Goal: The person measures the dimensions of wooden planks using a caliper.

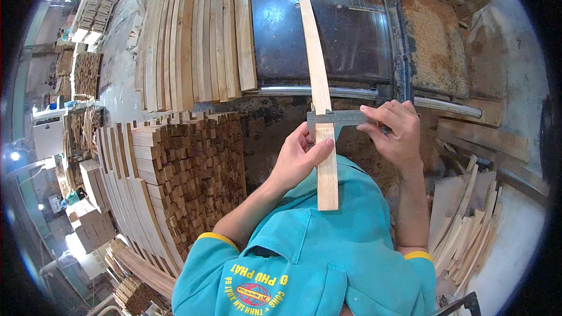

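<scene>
A pale wooden strip [318, 70] runs lengthwise in front of my chest, its far end over the dark metal table. My left hand [305, 155] grips the strip near its close end, thumb on top. In my right hand [393, 129] is a metal caliper [348, 118], pinched between thumb and fingers. The caliper lies across the strip's width, its jaws at the strip's edges just ahead of my left thumb.
Long boards [199, 35] lie side by side on the left of the metal table [281, 35]. A tall stack of wood [199, 164] stands to my left. A metal rail [433, 104] crosses the table's front. Sawdust [442, 47] covers its right side, and offcuts [468, 234] lean at lower right.
</scene>
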Tool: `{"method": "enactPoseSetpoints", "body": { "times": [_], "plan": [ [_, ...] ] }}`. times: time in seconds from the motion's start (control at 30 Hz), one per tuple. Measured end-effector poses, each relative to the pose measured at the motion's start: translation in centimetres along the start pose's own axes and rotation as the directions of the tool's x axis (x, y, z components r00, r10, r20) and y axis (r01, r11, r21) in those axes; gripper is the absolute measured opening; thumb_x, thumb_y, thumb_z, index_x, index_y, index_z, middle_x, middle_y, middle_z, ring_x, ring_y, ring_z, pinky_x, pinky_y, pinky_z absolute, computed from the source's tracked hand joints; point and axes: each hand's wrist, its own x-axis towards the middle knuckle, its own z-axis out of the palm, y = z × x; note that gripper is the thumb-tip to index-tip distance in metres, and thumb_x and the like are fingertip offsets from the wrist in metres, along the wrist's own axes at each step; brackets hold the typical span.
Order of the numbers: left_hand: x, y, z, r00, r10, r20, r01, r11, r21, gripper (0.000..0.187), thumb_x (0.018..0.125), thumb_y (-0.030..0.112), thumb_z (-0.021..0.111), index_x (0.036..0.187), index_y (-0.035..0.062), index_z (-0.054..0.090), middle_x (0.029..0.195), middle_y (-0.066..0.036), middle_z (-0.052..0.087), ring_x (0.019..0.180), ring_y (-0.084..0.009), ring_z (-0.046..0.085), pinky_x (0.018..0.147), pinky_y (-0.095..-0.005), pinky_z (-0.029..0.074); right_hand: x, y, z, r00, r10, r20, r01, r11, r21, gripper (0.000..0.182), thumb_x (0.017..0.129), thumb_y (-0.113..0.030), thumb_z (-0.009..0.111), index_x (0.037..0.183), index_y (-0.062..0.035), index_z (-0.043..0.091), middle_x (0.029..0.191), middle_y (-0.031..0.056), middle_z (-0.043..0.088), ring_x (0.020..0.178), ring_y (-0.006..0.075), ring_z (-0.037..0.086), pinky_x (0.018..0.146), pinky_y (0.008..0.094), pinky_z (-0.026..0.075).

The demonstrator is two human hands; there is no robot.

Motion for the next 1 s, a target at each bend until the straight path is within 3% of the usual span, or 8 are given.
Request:
{"method": "enactPoseSetpoints", "body": {
  "times": [0.23,0.3,0.37,0.47,0.6,0.73,0.9,1.0],
  "plan": [
    [-0.1,-0.4,-0.2,1.0,-0.006,0.018,0.007,0.998,-0.062,0.044,0.103,0.029,0.067,0.134,-0.0002,0.056,0.106,-0.004,0.068,0.093,-0.0087,0.064,0.085,-0.0288,0.054,-0.1,-0.2,0.0,0.999,0.02,0.025,-0.021,0.999,0.036,0.038,0.077,-0.014,0.086,0.112,-0.0145,0.074,0.084,0.002,0.07,0.073,0.0195,0.06,0.069,0.0356,0.041],
    [-0.2,-0.8,-0.5,0.997,-0.053,0.058,0.066,0.964,-0.259,0.042,0.105,0.027,0.062,0.136,-0.0003,0.054,0.109,-0.004,0.066,0.095,-0.0095,0.064,0.086,-0.0298,0.055,-0.4,0.0,0.6,1.0,0.029,0.002,-0.029,0.996,0.083,0.037,0.079,-0.01,0.085,0.114,-0.0137,0.073,0.087,0.0039,0.07,0.074,0.0206,0.06,0.07,0.0361,0.042],
    [-0.2,-0.9,-0.8,0.997,-0.032,0.072,0.052,0.953,-0.299,0.049,0.104,0.031,0.063,0.14,-0.0004,0.051,0.109,-0.005,0.066,0.095,-0.0114,0.066,0.085,-0.0309,0.057,-1.2,0.1,1.3,0.981,0.189,-0.044,-0.171,0.95,0.261,0.036,0.081,-0.005,0.081,0.115,-0.0117,0.071,0.095,0.007,0.072,0.078,0.0237,0.061,0.074,0.0376,0.047],
    [-0.6,-1.1,-1.2,0.993,-0.012,0.115,0.056,0.922,-0.384,0.064,0.102,0.04,0.064,0.147,-0.0005,0.045,0.109,-0.006,0.066,0.095,-0.0137,0.068,0.084,-0.0318,0.059,-1.3,-0.6,1.3,0.951,0.307,-0.029,-0.283,0.906,0.316,0.035,0.082,-0.003,0.081,0.114,-0.0107,0.071,0.099,0.0074,0.072,0.081,0.0249,0.062,0.077,0.0379,0.05],
    [-0.6,-1.3,-1.6,0.988,0.019,0.155,0.056,0.884,-0.464,0.077,0.101,0.05,0.064,0.154,-0.0005,0.039,0.109,-0.007,0.066,0.094,-0.015,0.068,0.084,-0.0312,0.059,-1.5,-0.2,1.9,0.97,0.239,-0.037,-0.219,0.933,0.287,0.034,0.083,-0.004,0.081,0.114,-0.0105,0.071,0.102,0.007,0.073,0.084,0.0237,0.064,0.077,0.0365,0.052],
    [-0.7,-1.0,-1.6,0.979,0.061,0.196,0.046,0.865,-0.499,0.078,0.1,0.051,0.064,0.153,-0.0005,0.04,0.108,-0.01,0.067,0.093,-0.0167,0.07,0.082,-0.0317,0.06,-1.6,-0.4,2.2,0.969,0.245,0.008,-0.24,0.938,0.251,0.034,0.083,-0.008,0.083,0.115,-0.0106,0.071,0.103,0.0065,0.073,0.085,0.0219,0.065,0.075,0.0358,0.053],
    [-1.1,-1.3,-1.3,0.975,0.076,0.21,0.048,0.847,-0.529,0.07,0.097,0.057,0.065,0.134,-0.0005,0.051,0.107,-0.014,0.067,0.088,-0.0217,0.072,0.075,-0.0375,0.062,-1.4,-0.8,2.8,0.954,0.297,-0.034,-0.27,0.905,0.327,0.037,0.081,-0.016,0.086,0.114,-0.0105,0.071,0.101,0.0063,0.073,0.083,0.022,0.065,0.075,0.0354,0.053],
    [-1.2,-1.8,-1.2,0.979,0.064,0.192,0.049,0.845,-0.532,0.067,0.096,0.059,0.065,0.125,0.0001,0.053,0.108,-0.014,0.066,0.088,-0.0222,0.072,0.073,-0.0381,0.062,-1.2,-0.6,2.5,0.962,0.272,-0.034,-0.255,0.933,0.253,0.036,0.079,-0.023,0.089,0.108,-0.0098,0.072,0.098,0.0064,0.074,0.081,0.0222,0.065,0.073,0.0361,0.052]
  ]
}}
